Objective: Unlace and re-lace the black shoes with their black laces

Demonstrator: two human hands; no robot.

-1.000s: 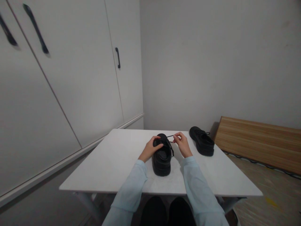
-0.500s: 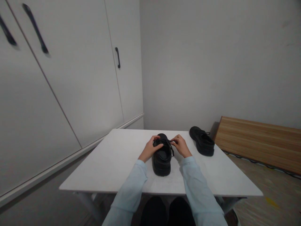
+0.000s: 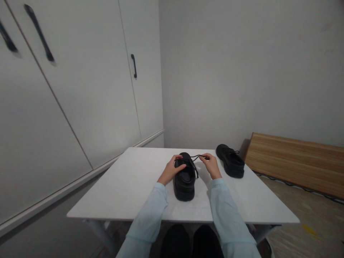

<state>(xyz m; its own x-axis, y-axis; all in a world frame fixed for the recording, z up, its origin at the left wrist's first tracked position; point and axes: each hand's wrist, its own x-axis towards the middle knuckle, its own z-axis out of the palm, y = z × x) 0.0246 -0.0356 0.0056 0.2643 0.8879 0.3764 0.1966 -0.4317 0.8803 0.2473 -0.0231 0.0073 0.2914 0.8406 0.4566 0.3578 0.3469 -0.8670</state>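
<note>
A black lace-up shoe (image 3: 184,191) stands on the white table (image 3: 118,193), its heel towards me and its toe pointing away. My left hand (image 3: 172,168) grips the shoe's left side near the opening, thumb over the inner edge and fingers by the lacing. To the right of the shoe, my right hand (image 3: 210,164) pinches a black shoelace (image 3: 196,156), which stretches from the lacing to my fingertips. Another part of the lace droops over the shoe's right side.
A second black shoe (image 3: 231,162) sits at the table's far right edge. Beyond it, a wood-grain board (image 3: 292,161) leans by the grey wall (image 3: 242,71). White cabinets (image 3: 88,89) with dark handles line the left side.
My right hand has moved a little to the right and away from the shoe, drawing the shoelace out into a longer span. My left hand keeps its hold on the shoe.
</note>
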